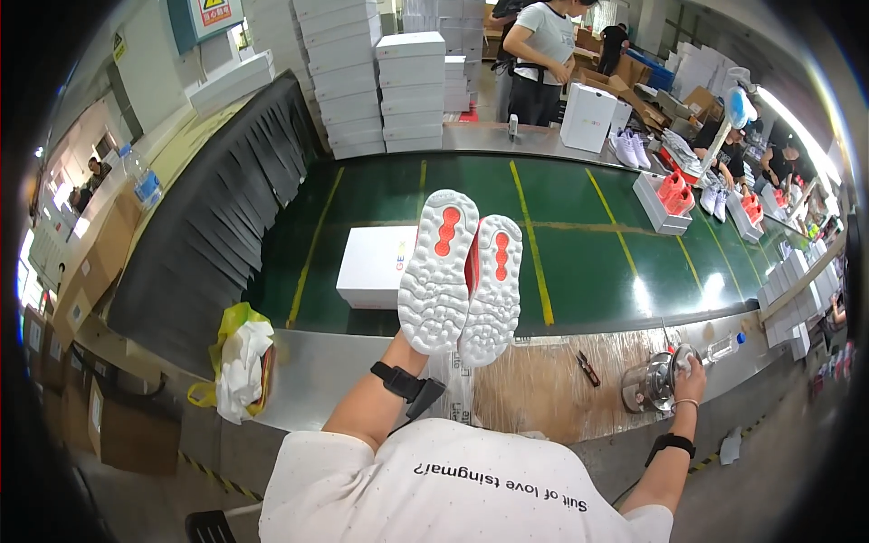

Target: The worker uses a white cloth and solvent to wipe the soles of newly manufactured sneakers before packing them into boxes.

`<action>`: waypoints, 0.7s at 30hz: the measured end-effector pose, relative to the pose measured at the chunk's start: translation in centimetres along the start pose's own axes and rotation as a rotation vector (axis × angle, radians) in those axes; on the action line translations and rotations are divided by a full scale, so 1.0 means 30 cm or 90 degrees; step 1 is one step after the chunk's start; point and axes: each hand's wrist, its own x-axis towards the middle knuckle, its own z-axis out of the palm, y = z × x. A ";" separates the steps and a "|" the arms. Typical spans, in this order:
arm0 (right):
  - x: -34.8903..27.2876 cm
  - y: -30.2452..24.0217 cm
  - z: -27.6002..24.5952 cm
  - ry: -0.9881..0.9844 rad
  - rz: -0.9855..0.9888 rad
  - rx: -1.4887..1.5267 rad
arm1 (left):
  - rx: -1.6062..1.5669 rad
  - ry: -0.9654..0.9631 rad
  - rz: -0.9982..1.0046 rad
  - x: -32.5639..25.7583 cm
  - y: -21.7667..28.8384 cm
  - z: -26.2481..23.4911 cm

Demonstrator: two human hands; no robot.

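At the far left, a yellow bag (237,360) stuffed with white paper hangs at the near edge of the steel bench (317,380). Right of it a white shoebox (374,266) lies on the green conveyor belt (579,262). The left hand (418,339), mostly hidden, is clamped on a pair of white shoes (462,271) held up over the belt, soles with orange pads facing the camera. Far right, the right hand (692,366) closes around a metal tool (652,385) resting on the bench.
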 end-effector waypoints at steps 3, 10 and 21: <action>0.029 0.000 -0.027 0.004 0.025 0.163 | -0.050 -0.035 -0.024 -0.005 0.008 0.042; -0.124 -0.639 -0.244 -0.092 -0.118 0.595 | -0.113 -0.144 -0.100 -0.029 -0.004 0.028; -0.300 -1.290 -0.127 0.183 -0.864 0.326 | -0.060 -0.188 -0.026 -0.007 -0.081 0.093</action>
